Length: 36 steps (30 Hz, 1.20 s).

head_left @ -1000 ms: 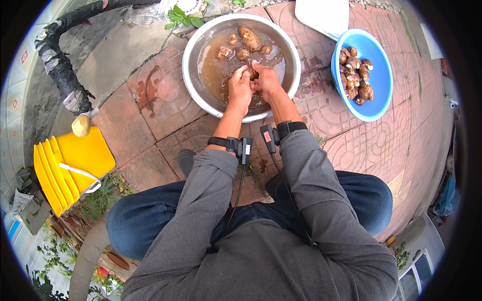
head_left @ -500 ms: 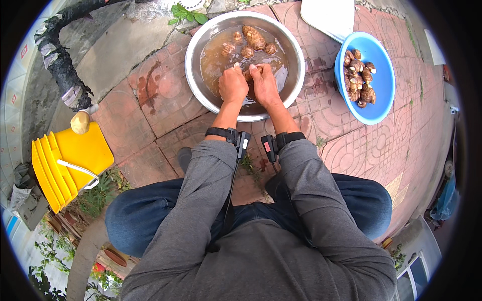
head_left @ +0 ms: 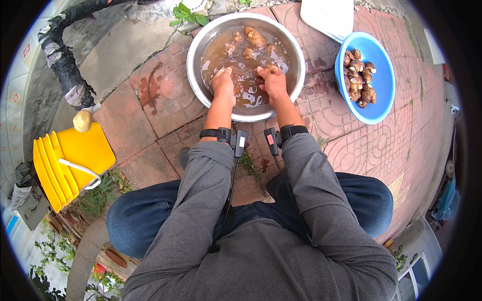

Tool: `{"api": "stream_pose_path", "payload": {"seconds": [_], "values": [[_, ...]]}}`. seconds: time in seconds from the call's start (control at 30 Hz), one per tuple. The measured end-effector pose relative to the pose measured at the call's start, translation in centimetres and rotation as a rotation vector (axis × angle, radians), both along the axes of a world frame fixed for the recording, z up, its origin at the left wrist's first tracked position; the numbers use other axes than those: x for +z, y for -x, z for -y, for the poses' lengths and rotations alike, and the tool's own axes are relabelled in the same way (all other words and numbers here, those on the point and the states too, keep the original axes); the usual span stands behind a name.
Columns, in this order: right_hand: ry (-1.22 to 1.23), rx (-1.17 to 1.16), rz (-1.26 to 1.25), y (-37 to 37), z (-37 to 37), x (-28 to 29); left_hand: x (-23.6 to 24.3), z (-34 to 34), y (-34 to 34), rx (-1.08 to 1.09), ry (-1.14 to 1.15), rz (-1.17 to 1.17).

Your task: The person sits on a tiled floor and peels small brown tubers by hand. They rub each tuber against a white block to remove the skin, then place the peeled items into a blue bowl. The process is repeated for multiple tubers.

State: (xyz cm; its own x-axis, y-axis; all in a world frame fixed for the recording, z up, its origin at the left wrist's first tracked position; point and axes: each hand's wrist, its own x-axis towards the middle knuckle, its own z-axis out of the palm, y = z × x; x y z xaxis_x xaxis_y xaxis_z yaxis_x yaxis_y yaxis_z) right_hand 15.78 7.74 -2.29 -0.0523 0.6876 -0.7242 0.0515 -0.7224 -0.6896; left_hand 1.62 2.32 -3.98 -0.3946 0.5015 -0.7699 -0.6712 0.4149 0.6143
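Note:
A steel basin (head_left: 195,65) of murky brown water stands in front of me. Several brown, knobbly taro roots (head_left: 255,37) lie toward its far side, partly under water. Both my hands are low over the near half of the basin, a short gap between them. My left hand (head_left: 223,86) has its fingers curled and pressed together, its underside hidden, so what it holds cannot be made out. My right hand (head_left: 273,83) is closed round a dark brown taro root, of which only a little shows at the fingertips. Ripples and glints cover the water between the hands.
To the right, a blue plastic basin (head_left: 383,95) holds several wet taro roots. Behind it lies a white board (head_left: 329,17). A yellow bucket (head_left: 75,160) with a white handle lies at the left, below a dark wrapped pipe (head_left: 65,65). Red patterned paving (head_left: 346,135) surrounds the basin.
My hands, close together round a taro root before, have moved apart, the left going left and the right going right. The water is now more rippled.

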Motion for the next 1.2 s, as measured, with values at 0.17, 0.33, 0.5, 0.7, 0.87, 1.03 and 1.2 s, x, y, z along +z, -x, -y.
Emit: {"api": "stream_pose_path", "payload": {"seconds": [0.17,0.33,0.5,0.7,0.87,1.03,1.2], "values": [[0.09,0.148,-0.315,0.3,0.8,1.2,0.3,0.1,0.3,-0.011,-0.011,0.351],[0.052,0.177,-0.218,0.6,0.5,2.3,1.3,1.1,-1.3,-0.259,-0.342,0.188],[0.111,0.259,0.206,0.2,-1.0,1.8,2.1,1.0,-2.9,-0.435,-0.437,-0.078],[-0.433,0.507,0.526,1.3,2.1,1.3,2.7,-0.9,-2.4,-0.189,0.091,-0.044],[-0.352,0.473,0.508,0.9,1.1,2.1,2.6,-0.6,-2.7,-0.603,0.143,-0.309],[-0.495,0.513,0.301,1.1,1.9,1.6,2.0,0.2,-3.0,-0.368,0.224,-0.092],[-0.305,0.402,-0.142,0.7,2.2,2.0,2.4,-0.1,-0.9,-0.299,0.243,0.247]]}}
